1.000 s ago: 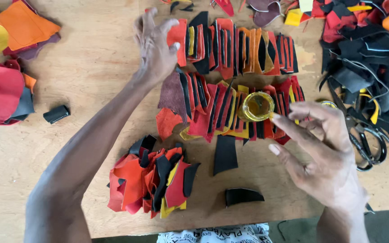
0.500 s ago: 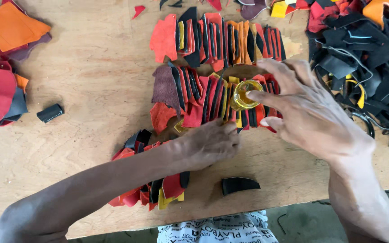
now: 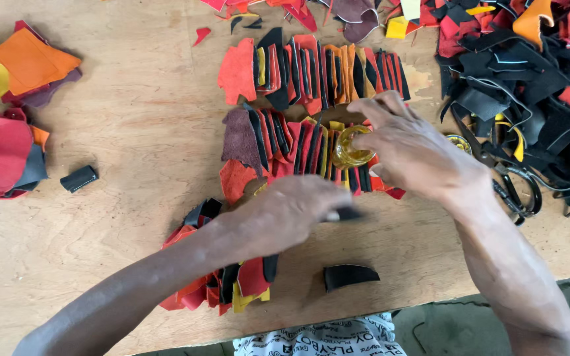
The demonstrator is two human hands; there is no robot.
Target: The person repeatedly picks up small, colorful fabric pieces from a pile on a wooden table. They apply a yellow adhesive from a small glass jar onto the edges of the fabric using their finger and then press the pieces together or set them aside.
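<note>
Black piece [image 3: 346, 213] mostly under left hand [image 3: 295, 212]

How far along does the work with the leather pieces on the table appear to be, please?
Done: three rows of overlapped leather pieces lie laid out. In hand: the left hand pinches a black piece; the right hand grips a small yellow jar. Left: one loose black piece and a big scrap heap.

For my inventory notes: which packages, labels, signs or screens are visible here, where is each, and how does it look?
No packages, signs or screens show.
Small glass jar: at the right hand, on the middle row of leather pieces; round, clear, yellowish, no label visible.
Printed fabric: bottom edge, below the table; white with black lettering.
</note>
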